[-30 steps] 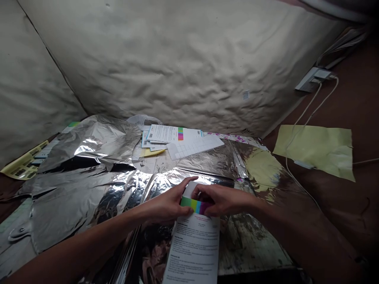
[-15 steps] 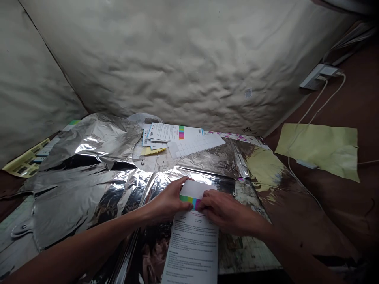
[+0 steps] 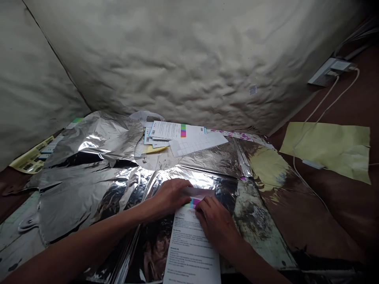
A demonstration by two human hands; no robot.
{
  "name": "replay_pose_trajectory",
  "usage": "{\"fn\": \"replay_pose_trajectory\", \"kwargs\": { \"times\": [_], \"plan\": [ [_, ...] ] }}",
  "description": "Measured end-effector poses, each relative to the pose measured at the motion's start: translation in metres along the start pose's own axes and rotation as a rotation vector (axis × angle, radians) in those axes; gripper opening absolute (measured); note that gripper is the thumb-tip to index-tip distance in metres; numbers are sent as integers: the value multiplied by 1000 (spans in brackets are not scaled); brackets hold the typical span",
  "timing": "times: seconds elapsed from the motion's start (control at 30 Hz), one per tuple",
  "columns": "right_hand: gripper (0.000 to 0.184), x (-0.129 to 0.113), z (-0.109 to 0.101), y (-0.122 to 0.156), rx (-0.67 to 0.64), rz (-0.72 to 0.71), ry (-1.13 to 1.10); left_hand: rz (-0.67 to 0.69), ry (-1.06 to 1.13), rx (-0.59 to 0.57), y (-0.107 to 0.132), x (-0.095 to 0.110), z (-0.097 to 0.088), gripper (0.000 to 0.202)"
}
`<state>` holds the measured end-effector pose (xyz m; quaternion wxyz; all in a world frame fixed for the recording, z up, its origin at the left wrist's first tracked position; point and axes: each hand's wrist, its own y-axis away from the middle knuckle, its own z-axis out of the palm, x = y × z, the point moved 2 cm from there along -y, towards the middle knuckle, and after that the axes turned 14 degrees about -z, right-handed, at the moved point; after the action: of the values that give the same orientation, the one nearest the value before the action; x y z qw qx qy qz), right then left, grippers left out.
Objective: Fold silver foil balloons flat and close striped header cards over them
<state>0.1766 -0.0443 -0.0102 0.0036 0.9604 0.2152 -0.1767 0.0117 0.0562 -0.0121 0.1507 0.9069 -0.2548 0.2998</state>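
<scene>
A long white printed sheet (image 3: 192, 248) lies in front of me, with lines of dark text and a green, blue and magenta band near its far end. My left hand (image 3: 173, 195) is closed on the far left corner, thumb on the band. At the right end of the band, the bent fingers of my right hand (image 3: 216, 221) pinch the sheet. Its blank far end is tilted up and looks greyish between the hands. The fingertips are partly hidden. Shiny silver foil (image 3: 225, 189) covers the table under and around the sheet.
Similar printed cards (image 3: 167, 130) are stacked at the back, beside a white grid-lined sheet (image 3: 201, 144) and yellow paper (image 3: 155, 149). A power strip (image 3: 328, 71) with white cables (image 3: 319, 98) is at the right, above a yellow sheet (image 3: 328, 148). A crumpled pale covering (image 3: 189, 59) forms the back wall.
The blank far end of the printed sheet has tilted up and looks shorter. My right hand has turned more upright, its wrist nearer to me. The view has shifted slightly.
</scene>
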Motion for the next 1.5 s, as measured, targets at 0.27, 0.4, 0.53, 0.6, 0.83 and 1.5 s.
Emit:
{"fn": "replay_pose_trajectory", "kwargs": {
  "times": [0.27, 0.4, 0.53, 0.6, 0.83, 1.5],
  "plan": [
    [21, -8, 18, 11, 226, -42, 74, 307, -110, -80, -1, 1, 13, 31],
    [21, -10, 16, 16, 277, -57, 140, 385, -260, -111, 2, 7, 5, 32],
    [21, -5, 6, 12, 163, -101, 102, 460, -319, -169, 6, 15, -5, 34],
    [19, 0, 1, 7, 69, -131, 24, 486, -315, -214, 7, 17, -10, 39],
    [5, 15, -14, -12, -107, -43, -95, 290, -94, -242, 8, 11, -11, 25],
    [17, 32, -66, -27, -193, 4, -442, -424, 963, -532, 23, 26, 18, 36]
  ]
}}
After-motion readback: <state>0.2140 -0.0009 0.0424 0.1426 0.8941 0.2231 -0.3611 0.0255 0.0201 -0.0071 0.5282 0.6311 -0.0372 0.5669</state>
